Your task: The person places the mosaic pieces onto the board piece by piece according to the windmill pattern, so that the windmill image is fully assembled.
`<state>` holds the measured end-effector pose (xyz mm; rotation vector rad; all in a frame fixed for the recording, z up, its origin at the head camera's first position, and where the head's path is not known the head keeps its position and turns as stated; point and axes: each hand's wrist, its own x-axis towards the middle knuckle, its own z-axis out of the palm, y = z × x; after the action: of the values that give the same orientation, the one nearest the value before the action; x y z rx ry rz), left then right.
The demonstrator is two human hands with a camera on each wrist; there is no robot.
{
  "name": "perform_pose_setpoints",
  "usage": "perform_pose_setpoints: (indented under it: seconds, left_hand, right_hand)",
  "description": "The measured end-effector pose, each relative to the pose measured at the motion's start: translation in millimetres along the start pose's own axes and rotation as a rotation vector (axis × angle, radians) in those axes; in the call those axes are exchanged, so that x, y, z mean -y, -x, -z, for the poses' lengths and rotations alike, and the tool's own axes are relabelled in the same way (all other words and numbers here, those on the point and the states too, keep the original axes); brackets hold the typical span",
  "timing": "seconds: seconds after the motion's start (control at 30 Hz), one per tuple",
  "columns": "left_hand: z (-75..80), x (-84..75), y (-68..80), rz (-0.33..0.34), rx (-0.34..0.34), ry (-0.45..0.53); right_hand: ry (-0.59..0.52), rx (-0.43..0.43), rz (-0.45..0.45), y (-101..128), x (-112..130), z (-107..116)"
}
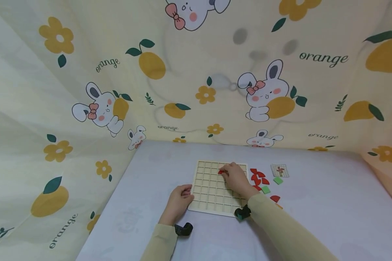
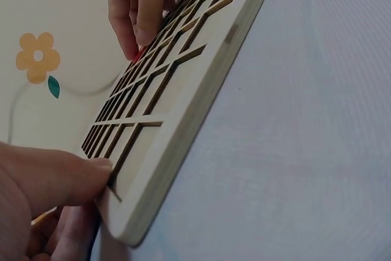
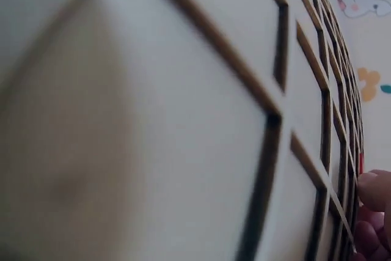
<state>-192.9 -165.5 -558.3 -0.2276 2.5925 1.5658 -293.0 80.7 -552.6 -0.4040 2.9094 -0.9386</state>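
A pale wooden grid board [image 1: 212, 192] lies flat on the table. My left hand [image 1: 187, 194] grips its near left edge; in the left wrist view the thumb [image 2: 61, 181] lies on top of the board [image 2: 201, 84] and the fingers curl under its corner. My right hand [image 1: 225, 172] reaches over the board's far right cells and pinches a small red piece [image 1: 221, 172] down at a cell. The left wrist view shows that hand [image 2: 137, 22] with the red piece [image 2: 139, 55] under its fingertips. The right wrist view is filled by the board [image 3: 201, 120], with fingertips [image 3: 374, 191] at its right edge.
To the right of the board lie several loose red pieces [image 1: 257, 177], two green squares [image 1: 265, 189], and a small pattern card [image 1: 279, 170]. A printed rabbit-and-orange curtain [image 1: 196, 72] walls in the table at the back and on both sides.
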Motion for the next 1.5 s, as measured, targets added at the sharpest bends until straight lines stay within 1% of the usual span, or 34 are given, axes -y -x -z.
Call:
perform_pose_setpoints:
  seconds: [0.07,0.2,0.3,0.53,0.7,0.83,1.1,1.27,1.5]
  left_hand:
    - [0.4,0.4,0.0,-0.004,-0.001,-0.002]
    - [1.4,2.5,-0.2,-0.007,-0.001,-0.002]
    - [2.0,3.9,-0.4,0.002,0.002,0.005]
    - [3.9,6.3,-0.5,0.000,-0.006,-0.005]
    - [4.9,7.6,-2.3,0.005,-0.003,-0.005]
    - [5.1,8.0,-2.6,0.000,-0.002,-0.002]
    - [3.8,5.4,0.0,0.002,0.002,-0.001]
    - [1.6,3.6,0.8,-0.008,0.002,0.000]
    - [-0.4,1.2,1.6,-0.028,0.015,0.013]
  right_hand:
    - [0.002,0.014,0.014,3,-1,2]
    - [-0.070,0.036,-0.001,13,-4,13]
    - [-0.114,0.041,-0.045,23,-13,27]
    - [-0.105,0.024,-0.144,52,-39,64]
    - [-0.129,0.023,-0.236,70,-56,79]
    - [-0.152,0.028,-0.273,78,-67,83]
    - [-0.142,0.027,-0.300,84,-78,82]
    - [-0.154,0.023,-0.305,83,-79,81]
    - [-0.120,0.016,-0.297,85,-85,82]
